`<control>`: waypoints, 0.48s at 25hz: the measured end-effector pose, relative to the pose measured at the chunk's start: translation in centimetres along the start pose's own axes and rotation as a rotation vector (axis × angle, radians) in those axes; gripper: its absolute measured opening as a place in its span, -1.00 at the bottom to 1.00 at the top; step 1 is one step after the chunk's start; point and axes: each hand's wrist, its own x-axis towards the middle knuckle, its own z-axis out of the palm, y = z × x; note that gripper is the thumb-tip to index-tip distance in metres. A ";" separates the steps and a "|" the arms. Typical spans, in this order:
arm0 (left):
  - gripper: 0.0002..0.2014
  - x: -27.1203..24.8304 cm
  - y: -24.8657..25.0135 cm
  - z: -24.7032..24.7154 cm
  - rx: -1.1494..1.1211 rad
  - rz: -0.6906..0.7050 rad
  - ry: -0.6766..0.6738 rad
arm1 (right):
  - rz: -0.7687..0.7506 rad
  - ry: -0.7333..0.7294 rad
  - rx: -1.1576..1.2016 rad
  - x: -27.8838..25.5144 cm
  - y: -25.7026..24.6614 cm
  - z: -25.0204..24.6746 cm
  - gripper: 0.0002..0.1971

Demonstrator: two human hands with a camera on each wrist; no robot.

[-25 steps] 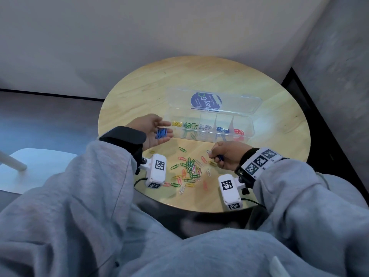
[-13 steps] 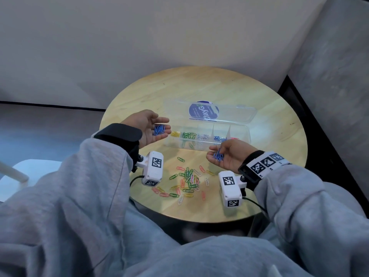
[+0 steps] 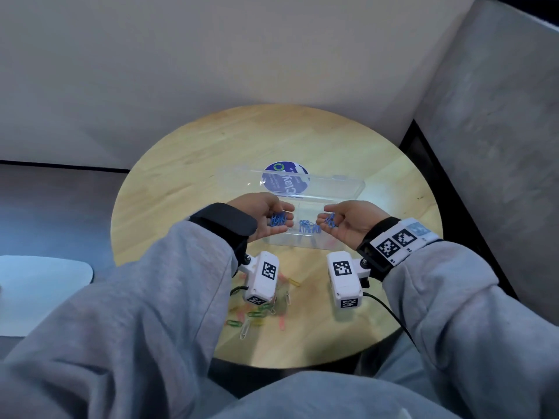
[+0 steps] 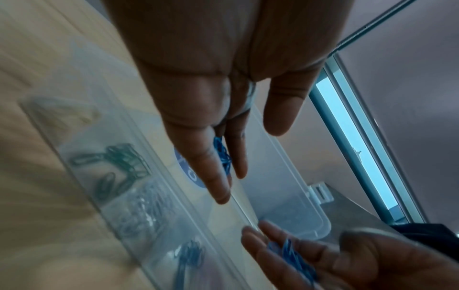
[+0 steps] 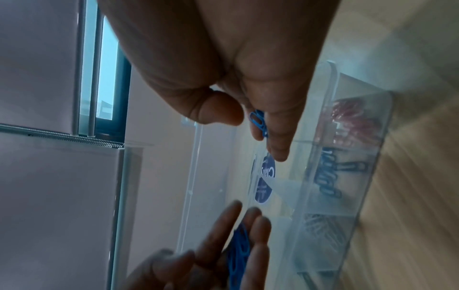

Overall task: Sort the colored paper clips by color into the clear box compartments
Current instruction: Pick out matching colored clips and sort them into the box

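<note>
The clear box lies with its lid back in the middle of the round wooden table. Both hands hover palm-up over it. My left hand carries a small heap of blue paper clips on nearly straight fingers. My right hand curls its fingers and thumb around a few blue clips. Between the hands, more blue clips lie in one compartment. Green clips, silver clips and red clips fill other compartments. Loose mixed clips lie near the front edge.
A white chair seat stands left of the table. A grey wall rises close on the right. The white wrist cameras hang under both wrists above the loose clips. Grey sleeves cover the table's front edge.
My right hand rose from the loose pile with blue clips and moved back over the box. My left hand moved right toward it with its heap of blue clips.
</note>
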 end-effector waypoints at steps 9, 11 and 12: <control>-0.80 3.2 0.9 3.9 0.024 -0.010 -0.030 | -0.062 -0.075 -0.117 1.8 0.0 -0.3 -0.85; -0.81 3.0 0.6 3.9 0.049 0.007 -0.034 | -0.093 -0.075 -0.166 1.4 0.2 -0.5 -0.85; -0.81 2.8 0.5 3.7 0.068 0.027 -0.029 | -0.113 -0.066 -0.200 1.2 0.3 -0.7 -0.82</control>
